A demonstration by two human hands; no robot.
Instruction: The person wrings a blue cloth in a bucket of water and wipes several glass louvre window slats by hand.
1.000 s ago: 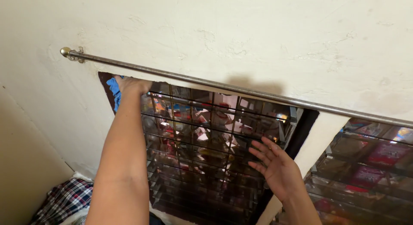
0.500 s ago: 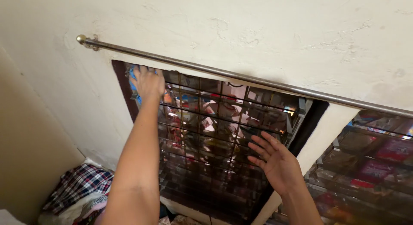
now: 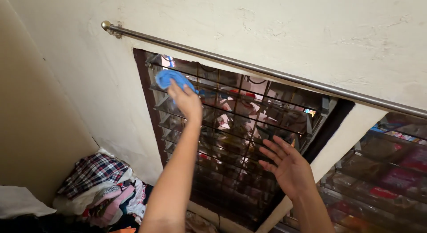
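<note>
Up against the top-left corner of the louvred window (image 3: 231, 144), the left hand (image 3: 187, 99) presses a blue cloth (image 3: 171, 78) onto the glass slats; its fingers are closed around the cloth, which bunches out above and to the left of the knuckles, toward the dark window frame (image 3: 144, 95) on that side; the cloth touches the upper slats just below the opening's top edge. The slats run long from left to right, slightly tilted down to the right in this view, and a thin metal grille crosses them; so the free length of glass lies to the right of and below the cloth-holding hand, not to its left, where the frame stops it. The right hand (image 3: 287, 166) is spread wide, fingers apart and holding nothing, hovering near the lower right part of the same window, close to the slats; whether it touches them I cannot tell. The left hand is plainly the nearer to the cloth; the right is well apart from it.

A metal curtain rod (image 3: 267, 72) runs along the cream plaster wall (image 3: 275, 24) just above the opening; a second louvred window (image 3: 382, 170) lies beyond a wall post at the right; a pile of clothes (image 3: 100, 184), with a plaid piece on top, sits below the window's left corner.
</note>
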